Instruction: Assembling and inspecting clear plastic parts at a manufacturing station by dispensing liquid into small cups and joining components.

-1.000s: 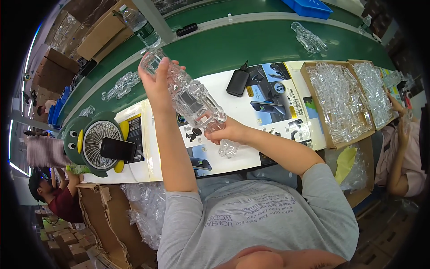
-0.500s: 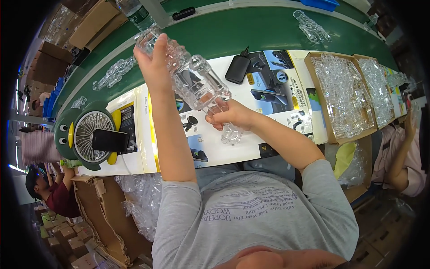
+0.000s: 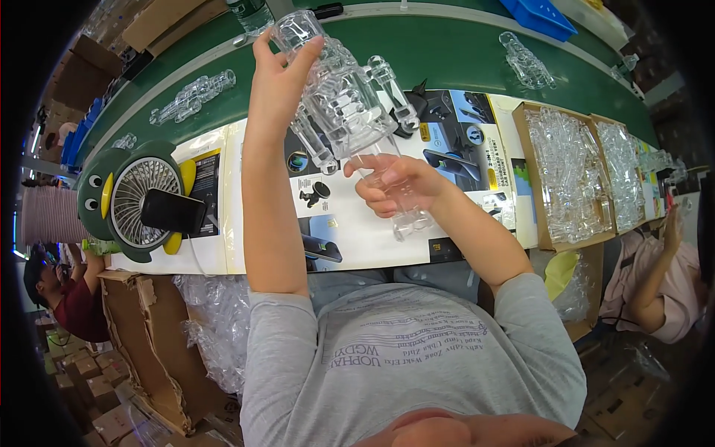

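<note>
A large clear figure-shaped container (image 3: 339,104), with a round open-looking neck and arm-like tubes at both sides, hangs tilted above the table. My left hand (image 3: 279,78) is closed round its upper end, just below the neck. Its narrower lower part (image 3: 408,212) passes through my right hand (image 3: 402,182), whose fingers are curled about it. Behind the container's right arm lies a black pouch-like thing (image 3: 417,100), partly covered. Similar clear figures lie on the green surface: one (image 3: 192,97) left of my left hand, another (image 3: 525,61) at the far right.
Two cardboard trays (image 3: 547,242) of clear pieces stand on the right. On the left sits a green penguin-shaped fan (image 3: 97,212) with a black phone-like slab (image 3: 173,211) before it. Printed sheets (image 3: 357,238) cover the table. A blue bin (image 3: 540,18) is at the back; co-workers sit on both sides.
The container has been raised and turned, so its broad side with both arm tubes shows. My right hand's fingers have shifted their hold on its lower part. The view has moved slightly.
</note>
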